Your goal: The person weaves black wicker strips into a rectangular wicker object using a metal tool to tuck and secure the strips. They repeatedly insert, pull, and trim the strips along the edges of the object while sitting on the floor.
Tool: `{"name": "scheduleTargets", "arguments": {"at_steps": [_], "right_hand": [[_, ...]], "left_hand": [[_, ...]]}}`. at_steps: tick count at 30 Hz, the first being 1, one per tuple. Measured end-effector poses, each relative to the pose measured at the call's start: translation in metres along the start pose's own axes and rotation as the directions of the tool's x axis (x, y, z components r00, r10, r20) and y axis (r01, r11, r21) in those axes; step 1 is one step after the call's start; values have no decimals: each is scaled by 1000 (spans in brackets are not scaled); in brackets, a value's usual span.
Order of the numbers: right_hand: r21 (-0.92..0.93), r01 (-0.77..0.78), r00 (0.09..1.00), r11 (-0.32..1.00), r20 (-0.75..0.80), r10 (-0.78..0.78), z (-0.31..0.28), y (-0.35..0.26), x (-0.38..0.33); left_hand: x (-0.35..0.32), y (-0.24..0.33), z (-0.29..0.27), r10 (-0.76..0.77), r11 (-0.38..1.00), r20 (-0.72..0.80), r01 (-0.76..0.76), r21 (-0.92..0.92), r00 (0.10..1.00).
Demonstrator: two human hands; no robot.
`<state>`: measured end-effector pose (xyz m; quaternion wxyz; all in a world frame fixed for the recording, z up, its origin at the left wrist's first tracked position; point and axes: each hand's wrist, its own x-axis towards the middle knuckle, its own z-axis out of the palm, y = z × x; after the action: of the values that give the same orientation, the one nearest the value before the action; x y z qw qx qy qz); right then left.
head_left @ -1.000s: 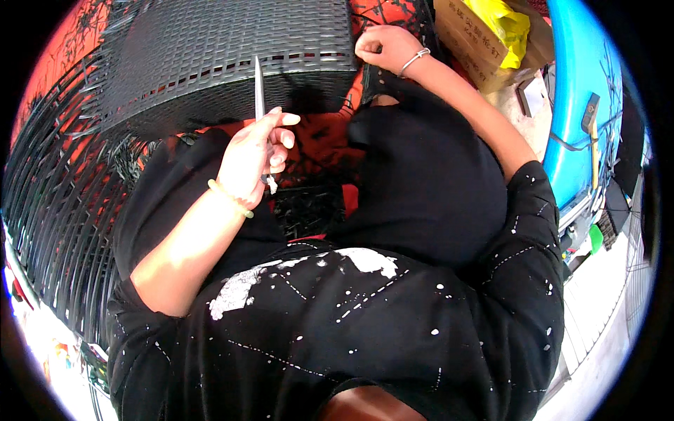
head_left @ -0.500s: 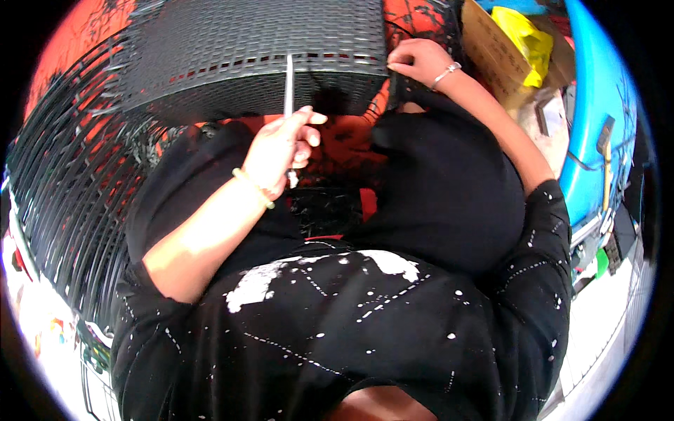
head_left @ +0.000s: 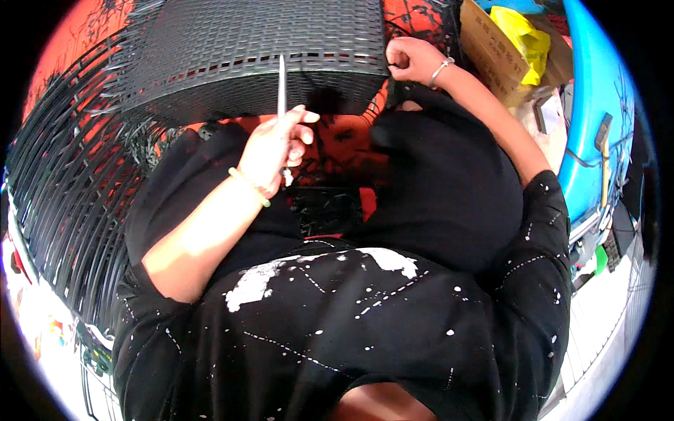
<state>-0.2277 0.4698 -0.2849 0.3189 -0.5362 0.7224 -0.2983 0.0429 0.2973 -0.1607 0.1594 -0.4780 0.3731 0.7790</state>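
Raised left hand (head_left: pixel 275 147), fisted right hand (head_left: pixel 411 62)

Left hand (head_left: pixel 275 149) fingers pinched, right hand (head_left: pixel 411 61) fisted, arm extended

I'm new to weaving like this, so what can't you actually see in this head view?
- Tip of the thin metal tool in the left hand: lost against the dark woven panel.
- What the right hand pinches: hidden by its curled fingers.
- Legs: covered by black clothing.

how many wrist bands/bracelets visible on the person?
2: a yellow-green band on the left hand's wrist, and a silver bracelet on the right hand's wrist at the woven panel's corner.
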Motion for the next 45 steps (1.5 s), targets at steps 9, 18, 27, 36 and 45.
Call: {"name": "scheduleTargets", "arguments": {"at_steps": [9, 18, 27, 36, 45], "right_hand": [[164, -131, 991, 978, 30, 128, 5, 17, -7], [82, -89, 995, 993, -30, 92, 0, 2, -13], [157, -232, 973, 960, 41, 229, 4, 17, -4], [42, -270, 962, 962, -39, 272, 0, -9, -6], [-78, -310, 950, 947, 0, 311, -1, 13, -4]], "left_hand": [[-1, 3, -3, 26, 1000, -6, -26, -9, 1000], [-3, -3, -6, 47, 998, 16, -47, -34, 999], [-4, -2, -6, 47, 999, -4, -47, -2, 999], [-4, -2, -11, 36, 999, 2, -36, -36, 999], [-2, -3, -10, 60, 997, 34, -58, -55, 998]]}}
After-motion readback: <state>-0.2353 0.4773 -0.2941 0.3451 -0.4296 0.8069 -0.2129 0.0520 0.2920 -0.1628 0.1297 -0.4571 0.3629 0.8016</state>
